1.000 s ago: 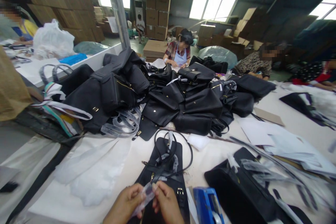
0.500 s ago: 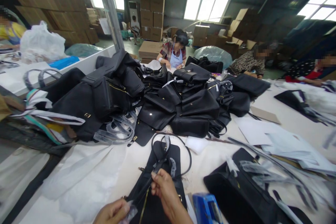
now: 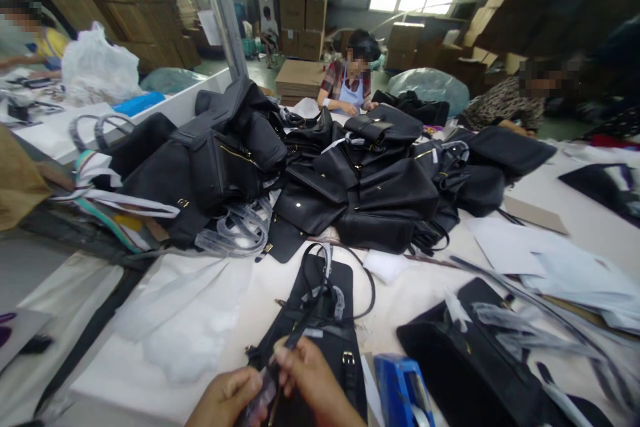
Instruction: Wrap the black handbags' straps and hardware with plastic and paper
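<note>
A black backpack (image 3: 336, 273) with gold buckles lies in front of me, its thin straps looped over the top. My right hand (image 3: 311, 373) pinches one black strap (image 3: 300, 328) over the bag's middle. Close beside it, my left hand (image 3: 227, 395) is closed on clear plastic wrap (image 3: 261, 395) around the lower part of that strap. The fingertips of both hands are nearly together. A blue tape dispenser (image 3: 400, 387) stands just right of the bag. Further right lies another black bag (image 3: 480, 360) with plastic-wrapped handles.
A large heap of black bags (image 3: 390, 193) fills the table ahead. White foam sheets (image 3: 180, 320) lie at left, and white paper sheets (image 3: 505, 243) at right. Striped ribbons (image 3: 100, 193) hang at the left edge. Co-workers sit across the table, including a person in a blue apron (image 3: 351, 93).
My right hand has slid down the strap towards my left hand, and the two are now close together. The view has turned slightly left and down.
</note>
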Demonstrator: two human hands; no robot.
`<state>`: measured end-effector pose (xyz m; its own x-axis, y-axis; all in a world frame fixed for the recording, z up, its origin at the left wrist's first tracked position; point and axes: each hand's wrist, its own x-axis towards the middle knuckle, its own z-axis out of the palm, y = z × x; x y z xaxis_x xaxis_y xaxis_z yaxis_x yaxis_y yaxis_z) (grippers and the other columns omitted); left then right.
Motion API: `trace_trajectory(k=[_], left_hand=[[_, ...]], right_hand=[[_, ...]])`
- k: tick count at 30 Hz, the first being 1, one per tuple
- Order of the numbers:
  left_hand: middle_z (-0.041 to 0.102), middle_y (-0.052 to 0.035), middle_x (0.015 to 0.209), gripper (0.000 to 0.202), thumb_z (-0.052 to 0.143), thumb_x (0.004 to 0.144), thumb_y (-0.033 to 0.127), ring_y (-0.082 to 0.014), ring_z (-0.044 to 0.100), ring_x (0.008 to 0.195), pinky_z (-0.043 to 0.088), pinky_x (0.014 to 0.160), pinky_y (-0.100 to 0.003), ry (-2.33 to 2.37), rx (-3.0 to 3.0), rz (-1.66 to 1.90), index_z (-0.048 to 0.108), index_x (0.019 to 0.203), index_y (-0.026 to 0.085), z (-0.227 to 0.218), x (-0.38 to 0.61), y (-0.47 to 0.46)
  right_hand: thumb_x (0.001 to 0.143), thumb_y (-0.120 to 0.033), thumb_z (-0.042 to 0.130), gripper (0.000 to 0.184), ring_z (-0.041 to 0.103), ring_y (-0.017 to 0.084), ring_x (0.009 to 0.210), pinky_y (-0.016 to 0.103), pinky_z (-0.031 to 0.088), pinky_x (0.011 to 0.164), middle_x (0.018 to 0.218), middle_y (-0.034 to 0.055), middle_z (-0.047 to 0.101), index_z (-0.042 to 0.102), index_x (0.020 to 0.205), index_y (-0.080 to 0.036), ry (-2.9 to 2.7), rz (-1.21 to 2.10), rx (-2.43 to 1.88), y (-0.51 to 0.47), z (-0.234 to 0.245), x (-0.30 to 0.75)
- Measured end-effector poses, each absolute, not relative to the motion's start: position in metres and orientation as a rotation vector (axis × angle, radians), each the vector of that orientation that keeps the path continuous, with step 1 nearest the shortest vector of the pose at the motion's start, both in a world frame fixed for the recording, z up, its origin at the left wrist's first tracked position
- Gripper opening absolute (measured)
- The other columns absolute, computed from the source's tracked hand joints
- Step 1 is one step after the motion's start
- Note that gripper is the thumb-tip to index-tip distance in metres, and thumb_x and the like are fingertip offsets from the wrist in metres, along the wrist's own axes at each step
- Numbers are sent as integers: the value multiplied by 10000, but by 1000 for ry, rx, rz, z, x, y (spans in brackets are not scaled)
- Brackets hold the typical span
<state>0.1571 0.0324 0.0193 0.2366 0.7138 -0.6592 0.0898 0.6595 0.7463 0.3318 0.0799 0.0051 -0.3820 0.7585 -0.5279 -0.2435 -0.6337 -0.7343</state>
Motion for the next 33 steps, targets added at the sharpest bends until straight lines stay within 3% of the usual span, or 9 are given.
trace_trajectory(k=[5,10,12,17,22,27,30,33], left_hand=[[693,-47,640,555,525,752,691,-159,591,548,405,530,-232,1421,789,521,635,707,148,27,155,31],[716,-70,713,549,540,759,667,-189,628,627,447,588,-256,1426,765,610,673,771,135,28,155,40],[707,-63,693,531,538,776,646,-180,618,609,437,579,-252,1415,770,644,672,776,131,29,158,43],[689,-50,612,501,558,764,634,-157,582,526,400,534,-241,1418,762,625,622,668,146,26,159,44],[709,-64,670,476,562,781,601,-183,620,594,433,566,-253,1448,723,646,659,735,137,24,156,50],[707,-64,665,455,556,801,570,-177,611,577,439,575,-259,1428,740,659,664,745,131,23,155,58],[714,-72,677,451,547,810,563,-184,619,592,440,575,-261,1434,736,640,665,753,131,19,156,58],[707,-64,672,459,535,811,571,-182,614,586,439,571,-261,1450,745,636,663,765,133,21,158,60]], right_hand=[[719,-584,684,479,409,39,459,160,289,421,812,42,654,584,906,-155,-363,1901,-1228,109,0,338],[755,-572,659,446,483,83,550,197,369,514,727,23,641,670,847,-136,-713,1900,-1195,81,6,314],[740,-562,679,455,551,122,615,229,417,585,726,28,659,690,905,-138,-766,1987,-1143,72,6,309],[716,-593,681,576,637,206,866,303,476,744,1008,117,700,637,1077,-147,-427,1977,-1250,102,2,317],[788,-627,582,561,642,220,886,335,476,811,1000,131,705,673,1018,-123,-516,1950,-1198,103,7,310],[739,-627,642,625,654,230,879,353,485,788,1023,107,702,622,1153,-158,-598,2084,-1212,93,11,302],[747,-683,586,644,648,244,940,371,476,849,1017,142,703,655,1060,-125,-510,1954,-1279,105,10,305],[790,-690,523,644,649,259,948,398,477,868,1013,156,702,671,1035,-114,-565,2035,-1171,108,12,308]])
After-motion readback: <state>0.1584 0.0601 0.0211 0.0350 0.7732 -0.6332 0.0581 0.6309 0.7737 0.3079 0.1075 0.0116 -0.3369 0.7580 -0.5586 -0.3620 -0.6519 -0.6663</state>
